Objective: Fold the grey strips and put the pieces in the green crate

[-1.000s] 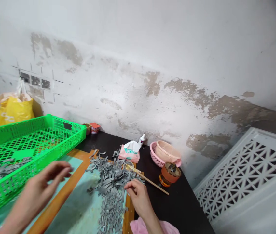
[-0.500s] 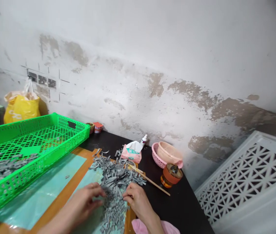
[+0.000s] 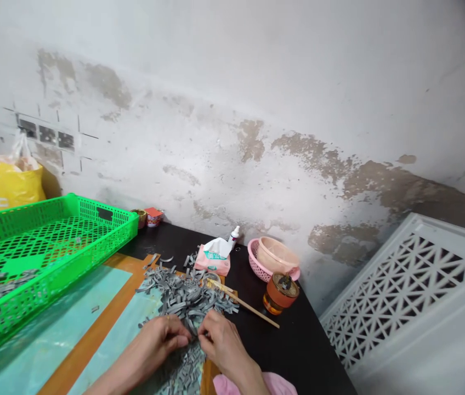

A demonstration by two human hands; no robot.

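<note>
A heap of grey strips (image 3: 183,291) lies on the light blue sheet (image 3: 109,334), with small grey pieces (image 3: 185,370) spread below it. At the heap's lower edge my left hand (image 3: 166,337) has thumb and fingers pinched close together, fingertips pointing right. Facing it, my right hand (image 3: 216,337) is curled with its fingertips bent inward, nearly touching the left ones. Whatever the fingertips hold is too small to make out, though they are right at a grey strip. Under my right wrist is a pink cloth (image 3: 276,384).
On the left, a green crate (image 3: 55,280) holds grey pieces, with a yellow bag (image 3: 8,186) behind. A tissue pack (image 3: 211,263), white bottle (image 3: 233,236), wooden stick (image 3: 257,314), pink baskets (image 3: 277,255) and an amber jar (image 3: 281,293) are beyond my hands. A white lattice panel (image 3: 405,291) stands right.
My hands have come closer together at the strips, and the left fingers have closed from a looser, more open pose. The view has shifted slightly to the right.
</note>
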